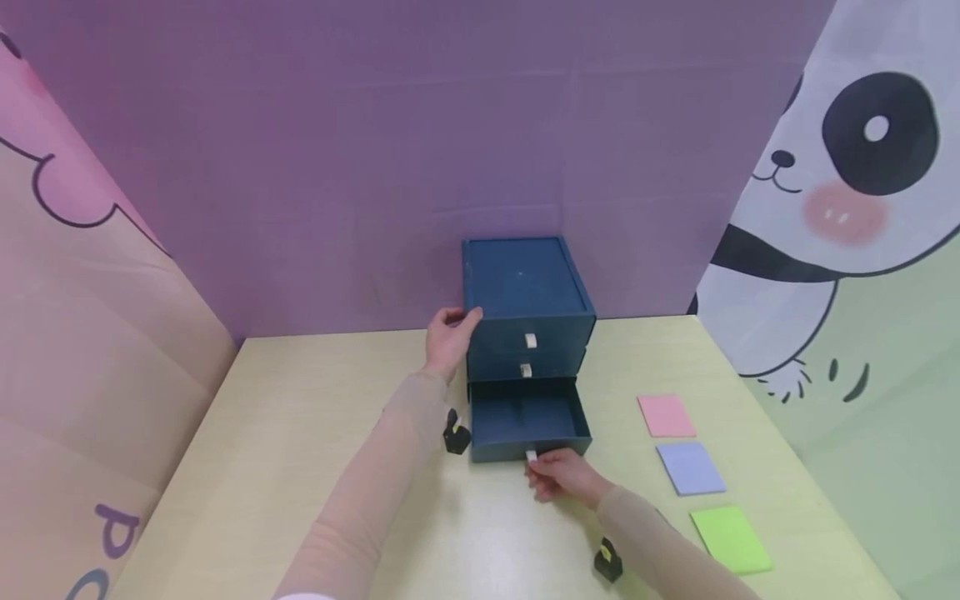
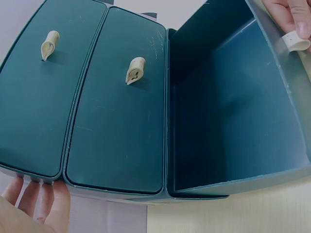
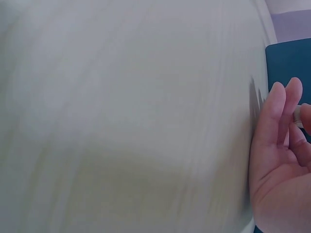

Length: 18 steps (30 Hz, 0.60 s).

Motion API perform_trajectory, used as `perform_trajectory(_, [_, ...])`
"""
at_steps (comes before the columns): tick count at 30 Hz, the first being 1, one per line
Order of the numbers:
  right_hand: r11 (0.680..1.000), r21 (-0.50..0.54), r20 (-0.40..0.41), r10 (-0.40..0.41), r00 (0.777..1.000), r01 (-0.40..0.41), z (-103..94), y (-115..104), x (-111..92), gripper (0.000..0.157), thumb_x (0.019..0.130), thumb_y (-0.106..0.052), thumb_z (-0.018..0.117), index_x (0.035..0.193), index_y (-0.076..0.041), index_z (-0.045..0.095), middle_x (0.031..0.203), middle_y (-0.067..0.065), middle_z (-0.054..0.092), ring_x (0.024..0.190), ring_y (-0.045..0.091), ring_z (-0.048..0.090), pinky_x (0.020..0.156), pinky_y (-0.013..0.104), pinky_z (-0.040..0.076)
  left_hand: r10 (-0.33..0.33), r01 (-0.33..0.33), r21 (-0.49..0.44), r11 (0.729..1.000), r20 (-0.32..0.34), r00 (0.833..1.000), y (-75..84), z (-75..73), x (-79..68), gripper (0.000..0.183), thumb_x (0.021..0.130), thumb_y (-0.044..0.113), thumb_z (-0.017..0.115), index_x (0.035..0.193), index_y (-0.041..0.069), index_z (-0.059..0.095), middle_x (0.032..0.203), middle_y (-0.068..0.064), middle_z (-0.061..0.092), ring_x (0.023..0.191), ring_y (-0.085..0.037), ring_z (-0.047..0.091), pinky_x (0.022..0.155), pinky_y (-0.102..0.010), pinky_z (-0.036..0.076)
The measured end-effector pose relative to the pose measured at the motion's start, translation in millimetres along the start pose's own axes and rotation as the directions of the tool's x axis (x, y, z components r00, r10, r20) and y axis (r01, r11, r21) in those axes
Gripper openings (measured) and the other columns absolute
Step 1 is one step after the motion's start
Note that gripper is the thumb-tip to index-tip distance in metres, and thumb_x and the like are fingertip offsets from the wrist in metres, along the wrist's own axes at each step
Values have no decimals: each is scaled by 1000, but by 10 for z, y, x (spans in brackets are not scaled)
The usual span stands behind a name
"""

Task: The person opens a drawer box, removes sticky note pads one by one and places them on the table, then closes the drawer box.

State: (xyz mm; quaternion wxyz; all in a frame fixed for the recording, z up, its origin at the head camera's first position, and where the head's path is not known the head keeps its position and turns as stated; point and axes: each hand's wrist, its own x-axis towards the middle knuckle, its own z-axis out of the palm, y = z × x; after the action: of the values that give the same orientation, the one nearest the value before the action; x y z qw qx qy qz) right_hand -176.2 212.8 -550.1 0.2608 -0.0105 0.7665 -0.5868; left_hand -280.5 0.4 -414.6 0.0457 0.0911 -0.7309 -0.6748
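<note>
A dark blue three-drawer cabinet [image 1: 528, 279] stands against the purple backdrop. Its bottom drawer [image 1: 525, 419] is pulled out and nothing shows inside; the upper two are closed. My right hand [image 1: 564, 475] pinches the cream pull tab [image 2: 295, 41] on that drawer's front between thumb and finger. In the right wrist view, part of the tab is hidden by the thumb. My left hand [image 1: 450, 333] rests against the cabinet's left side near the top front corner. The left wrist view shows its extended fingertips [image 2: 60, 201] touching the side beside the top drawer.
To the right of the cabinet lie a pink sticky-note pad [image 1: 667, 416], a blue pad [image 1: 691, 468] and a green pad [image 1: 731, 539] in a column on the pale wood table [image 1: 300, 433]. A panda-printed cloth [image 1: 862, 217] hangs along the right side.
</note>
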Motion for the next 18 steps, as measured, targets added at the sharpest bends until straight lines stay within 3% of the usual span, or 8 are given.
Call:
perform_trajectory(11, [999, 39, -9, 21, 1000, -21, -5, -15, 29, 30, 96, -12, 51, 108, 14, 61, 77, 1, 67, 63, 8, 63, 64, 28, 57, -20, 20, 1, 1000, 4, 1000, 15, 6, -19, 47, 88, 38, 65, 122, 7, 55, 124, -13, 56, 112, -27, 55, 97, -40, 46])
perform_trajectory(18, [997, 66, -76, 35, 996, -30, 3, 3, 75, 31, 96, -15, 52, 108, 12, 62, 76, 2, 66, 62, 8, 62, 63, 28, 57, -17, 17, 6, 1000, 6, 1000, 17, 8, -23, 46, 88, 37, 64, 122, 7, 55, 124, -12, 56, 112, -27, 55, 96, -40, 46])
